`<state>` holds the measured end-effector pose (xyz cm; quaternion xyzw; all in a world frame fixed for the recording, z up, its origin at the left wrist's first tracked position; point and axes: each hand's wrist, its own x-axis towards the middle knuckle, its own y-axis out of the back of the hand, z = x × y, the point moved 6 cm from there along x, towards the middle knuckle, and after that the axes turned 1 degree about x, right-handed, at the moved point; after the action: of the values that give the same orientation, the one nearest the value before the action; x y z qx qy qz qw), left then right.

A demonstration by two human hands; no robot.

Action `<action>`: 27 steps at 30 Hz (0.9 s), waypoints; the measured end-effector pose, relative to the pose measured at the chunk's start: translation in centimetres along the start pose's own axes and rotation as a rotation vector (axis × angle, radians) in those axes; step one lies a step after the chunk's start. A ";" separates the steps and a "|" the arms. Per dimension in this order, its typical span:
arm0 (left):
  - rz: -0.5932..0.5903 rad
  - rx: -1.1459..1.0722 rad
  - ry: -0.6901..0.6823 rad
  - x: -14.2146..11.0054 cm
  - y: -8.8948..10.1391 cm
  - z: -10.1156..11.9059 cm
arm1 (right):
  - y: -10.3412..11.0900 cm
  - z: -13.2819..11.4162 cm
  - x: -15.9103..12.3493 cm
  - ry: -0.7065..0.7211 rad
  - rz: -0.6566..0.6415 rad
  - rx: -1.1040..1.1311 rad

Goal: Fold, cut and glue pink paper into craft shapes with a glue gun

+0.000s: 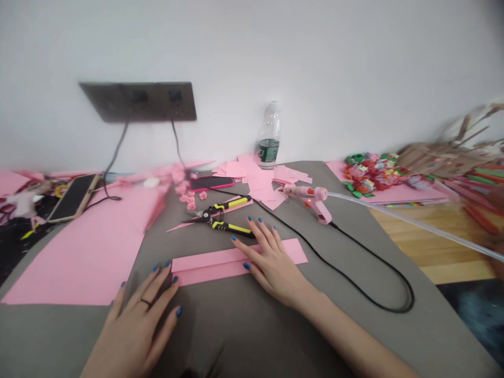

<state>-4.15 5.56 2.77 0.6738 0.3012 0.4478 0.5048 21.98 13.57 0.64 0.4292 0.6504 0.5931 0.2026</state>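
A long folded strip of pink paper [212, 265] lies on the grey table before me, with a lengthwise crease. My right hand [271, 265] rests flat across its right half, fingers spread. At the strip's left end is my left hand [144, 315], fingers stretched out and apart, the fingertips touching or just beside the paper's edge; a dark ring is on one finger. Just beyond the strip lie pliers [220, 218] with black and yellow handles, jaws pointing left. A pink glue gun [309, 198] sits farther back on the right, a clear glue stick trailing from its rear.
Large pink sheets [86, 247] cover the left side, with a phone [74, 197] beyond. Pink paper squares [260, 181] surround a plastic bottle [270, 136] by the wall. The glue gun's black cord [370, 296] loops across the right. Colourful paper flowers [374, 173] lie at the far right.
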 end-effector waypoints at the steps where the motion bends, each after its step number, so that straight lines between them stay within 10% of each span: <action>1: 0.020 -0.032 0.028 1.1 0.3 -0.5 | 0.2 0.0 0.0 0.003 0.010 0.023; 12: -0.199 -0.515 0.109 10.8 -2.0 2.4 | 1.6 -0.1 0.1 0.060 0.077 0.166; 19: -0.266 -0.571 0.007 10.8 -2.2 3.3 | 3.6 1.4 -0.6 -0.016 0.219 0.169; 27: 0.021 -0.282 -0.320 8.2 -1.2 6.3 | 4.0 -0.1 -1.6 0.069 0.111 0.133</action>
<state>5.03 10.41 3.51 0.6622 0.1444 0.3781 0.6307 24.05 11.98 4.05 0.4565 0.6700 0.5734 0.1178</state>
